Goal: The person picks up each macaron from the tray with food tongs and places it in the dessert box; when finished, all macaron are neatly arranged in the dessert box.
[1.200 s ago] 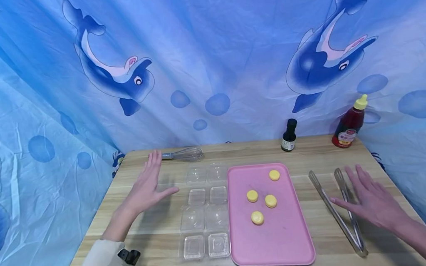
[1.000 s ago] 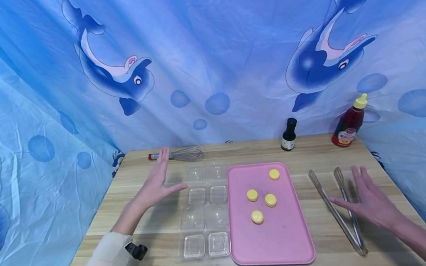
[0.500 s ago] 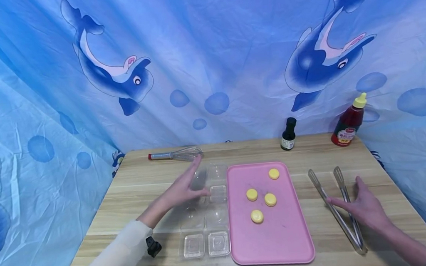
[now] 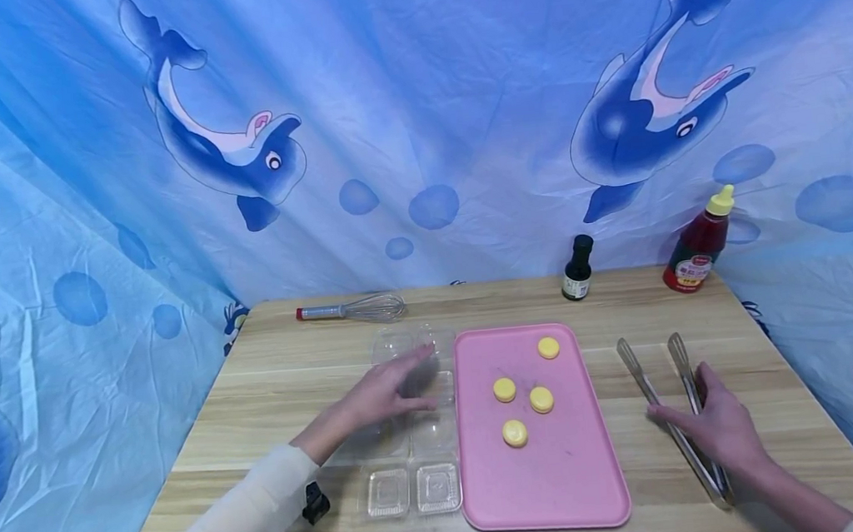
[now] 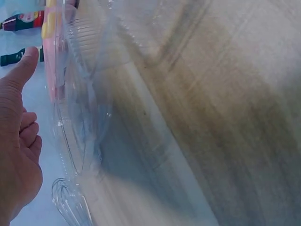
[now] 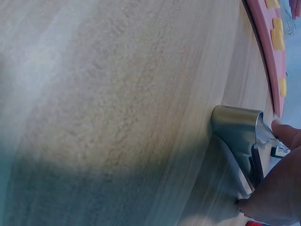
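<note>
Pale sleeve (image 4: 224, 520) leftmost, back from the fingers of the left hand (image 4: 380, 392); small black device (image 4: 315, 503) at the cuff. Whisk (image 4: 350, 309) lies beyond those fingers and to their left, red-ended handle pointing left.

Left fingers: thumb held apart from the rest, nothing gripped. They are over the clear plastic boxes (image 4: 436, 489); contact cannot be told. Boxes set in two columns. Farther ones partly hidden by the hand; nearer ones lie on the person's side of the fingers, ridged square bottoms showing.

Pink tray (image 4: 545, 490) just right of the left fingertips, lying alongside the boxes. On it, four yellow biscuits (image 4: 541, 400): three loosely grouped to the right of those fingers, one apart toward the tray's far right corner.

Small dark bottle (image 4: 577, 268) upright, beyond the right fingers and left of them.

Tongs (image 4: 690, 454), steel, flat on the bench (image 4: 272, 403), arms splayed, joined end toward the person. Right hand (image 4: 721, 426) straddles them: thumb over the left arm, other fingers at the right one, spread, not pinching. Whether skin meets metal cannot be told.

Red sauce bottle (image 4: 696, 246), yellow cap, upright, well beyond the right fingers.
</note>
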A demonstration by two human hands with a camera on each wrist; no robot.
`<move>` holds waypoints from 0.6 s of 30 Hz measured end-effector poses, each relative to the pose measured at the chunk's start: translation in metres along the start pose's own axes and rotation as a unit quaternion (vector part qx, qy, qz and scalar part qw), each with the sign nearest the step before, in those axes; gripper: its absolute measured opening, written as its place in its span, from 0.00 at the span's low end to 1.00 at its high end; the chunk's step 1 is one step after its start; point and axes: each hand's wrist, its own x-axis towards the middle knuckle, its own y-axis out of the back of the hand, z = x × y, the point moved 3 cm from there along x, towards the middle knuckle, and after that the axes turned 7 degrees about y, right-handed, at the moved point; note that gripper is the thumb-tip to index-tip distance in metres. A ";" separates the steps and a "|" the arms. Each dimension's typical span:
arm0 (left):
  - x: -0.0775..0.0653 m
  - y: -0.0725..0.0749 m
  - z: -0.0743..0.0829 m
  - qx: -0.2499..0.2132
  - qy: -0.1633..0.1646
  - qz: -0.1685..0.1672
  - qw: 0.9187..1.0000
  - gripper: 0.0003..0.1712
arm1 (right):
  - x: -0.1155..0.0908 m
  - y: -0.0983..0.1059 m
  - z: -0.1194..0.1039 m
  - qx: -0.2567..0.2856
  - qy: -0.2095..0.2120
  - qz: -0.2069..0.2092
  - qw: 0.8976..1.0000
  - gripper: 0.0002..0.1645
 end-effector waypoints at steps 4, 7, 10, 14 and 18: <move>-0.001 -0.001 0.001 0.019 -0.014 0.006 1.000 0.57 | 0.001 -0.001 -0.001 -0.011 -0.007 0.002 1.000 0.78; -0.002 -0.002 0.001 0.027 -0.027 0.012 0.999 0.55 | 0.001 -0.002 -0.001 -0.019 -0.010 0.008 1.000 0.74; -0.003 -0.003 0.000 0.034 -0.032 0.017 0.999 0.54 | 0.000 -0.002 -0.003 -0.023 -0.003 0.019 1.000 0.69; -0.003 -0.004 -0.001 0.041 -0.031 0.020 0.998 0.53 | -0.001 -0.004 -0.004 -0.030 0.015 0.041 0.999 0.63; -0.003 -0.005 -0.002 0.044 -0.033 0.018 0.998 0.52 | -0.002 -0.005 -0.003 -0.040 0.031 0.067 0.997 0.57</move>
